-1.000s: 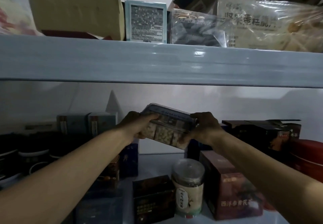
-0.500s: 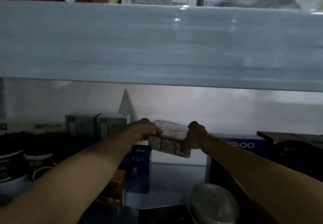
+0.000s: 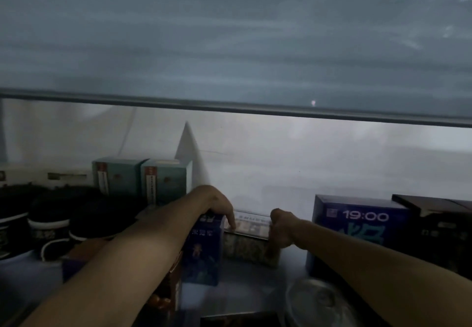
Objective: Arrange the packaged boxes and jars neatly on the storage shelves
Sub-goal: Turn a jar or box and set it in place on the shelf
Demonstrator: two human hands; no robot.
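L hand (image 3: 217, 202), R hand (image 3: 281, 228) gripping ends of clear box (image 3: 246, 246), box on shelf (image 3: 245, 291)

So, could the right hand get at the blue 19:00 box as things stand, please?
Probably yes: the blue 19:00 box stands right of the right hand, bare shelf between, though that hand grips the clear box.

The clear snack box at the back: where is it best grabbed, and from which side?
By its two short ends, coming in from the front. The clear snack box lies flat with its long side facing out, the shelf above crowds the top, and the right hand grips its right end so.
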